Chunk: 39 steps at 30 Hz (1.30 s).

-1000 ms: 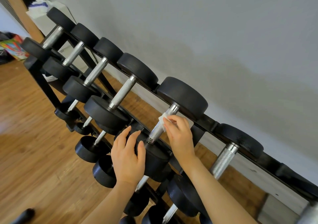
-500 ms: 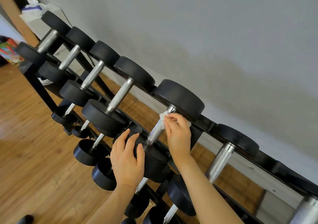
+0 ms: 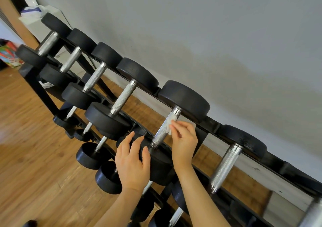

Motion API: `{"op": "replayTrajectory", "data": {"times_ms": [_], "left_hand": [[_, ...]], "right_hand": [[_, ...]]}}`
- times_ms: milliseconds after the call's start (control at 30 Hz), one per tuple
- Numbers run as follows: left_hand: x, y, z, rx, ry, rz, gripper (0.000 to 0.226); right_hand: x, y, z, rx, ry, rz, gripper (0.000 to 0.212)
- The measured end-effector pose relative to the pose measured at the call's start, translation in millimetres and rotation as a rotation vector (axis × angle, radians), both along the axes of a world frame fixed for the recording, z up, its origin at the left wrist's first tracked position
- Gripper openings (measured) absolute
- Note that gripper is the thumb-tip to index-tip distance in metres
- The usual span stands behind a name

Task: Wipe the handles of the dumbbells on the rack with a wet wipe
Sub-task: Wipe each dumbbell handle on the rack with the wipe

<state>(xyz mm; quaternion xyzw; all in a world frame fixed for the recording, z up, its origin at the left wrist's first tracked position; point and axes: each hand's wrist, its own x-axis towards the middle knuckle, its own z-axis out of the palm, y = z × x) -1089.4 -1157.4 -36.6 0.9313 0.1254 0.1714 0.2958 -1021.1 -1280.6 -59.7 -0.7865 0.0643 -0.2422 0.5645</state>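
I had the right hand pinching the wet wipe against the upper end of one dumbbell's handle, just below the far weight head. The left hand lay with fingers relaxed over the near weight head of that same dumbbell, steadying it and gripping nothing. So the two hands were apart, one at each end of the bar.

The dumbbell sat on the top tier of the rack, fifth from the left of those in view. The wipe covered only a short stretch near the top of the knurled handle; the lower stretch toward the near head lay bare, so I judged this handle to be mid-wipe, not finished.

Whether the four top-tier handles to the left had been cleaned I could not tell from their look. To the right, another handle and a further one at the frame's edge waited, and the lower tiers held smaller dumbbells with handles partly hidden. I reckoned a good share of the job remained.
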Motion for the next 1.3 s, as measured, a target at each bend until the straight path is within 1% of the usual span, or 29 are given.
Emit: {"op": "replayTrajectory", "data": {"times_ms": [167,300,367,433,533,700,1000,1100,1167,1300], "left_hand": [[0.2,0.1,-0.2,-0.006,-0.010,0.001,0.046],[0.3,-0.2,-0.3,-0.002,-0.011,0.010,0.045],[-0.1,-0.5,-0.2,-0.002,-0.013,0.008,0.045],[0.0,-0.4,-0.4,0.000,-0.014,0.009,0.045],[0.3,-0.1,-1.1,0.006,-0.013,0.006,0.045],[-0.1,0.0,-2.3,0.012,-0.003,0.011,0.046],[-0.2,-0.1,-1.1,0.014,-0.005,0.009,0.046],[-0.3,0.2,-1.3,0.015,-0.005,0.004,0.046],[-0.4,0.1,-1.7,0.017,-0.006,0.004,0.045],[-1.2,0.5,-0.8,0.011,-0.018,0.007,0.045]], "right_hand": [[-12.1,0.9,-9.3,0.056,0.018,0.001,0.021],[-4.9,-0.3,-7.4,0.048,-0.034,0.005,0.018],[-5.3,2.2,-7.7,-0.002,-0.062,0.015,0.021],[-6.5,4.6,-9.7,-0.096,-0.078,0.020,0.026],[-5.3,5.9,-10.3,-0.240,-0.102,0.012,0.026],[-2.2,0.3,-8.9,-0.335,-0.162,0.030,0.031],[3.1,-3.1,-2.4,-0.266,-0.124,0.040,0.033],[3.4,-3.0,-2.6,-0.246,-0.100,0.029,0.024],[-3.7,0.8,-5.6,-0.207,-0.073,0.028,0.021],[-14.7,2.8,-5.6,-0.107,-0.031,0.048,0.024]]}}
